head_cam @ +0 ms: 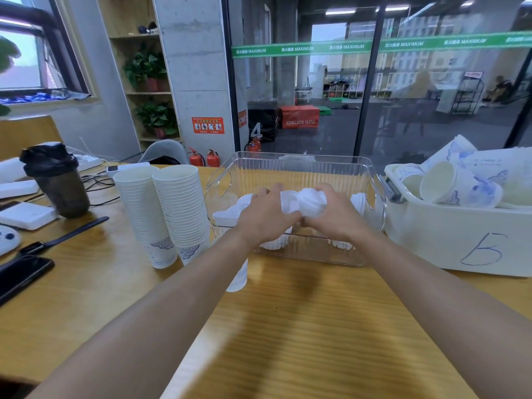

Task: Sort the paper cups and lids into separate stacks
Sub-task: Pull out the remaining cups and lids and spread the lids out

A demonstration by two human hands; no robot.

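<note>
Both hands reach into a clear ribbed plastic bin [299, 165] in the middle of the table. My left hand [266, 218] and my right hand [335, 217] together grip a bunch of white lids [305, 203] above the bin's floor. More white lids [227, 217] lie inside the bin, at its left and right ends. Left of the bin stand two tall stacks of white paper cups [164, 211] with blue patterns at the base. One more white cup [239, 279] lies half hidden under my left forearm.
A white tub [460, 240] marked with a handwritten 5 sits at the right, heaped with loose patterned cups [449, 182]. At the left are a dark shaker bottle [57, 180], a watch [60, 237], a black phone [20, 276], white boxes and cables. The wooden table [288, 326] stretches toward me.
</note>
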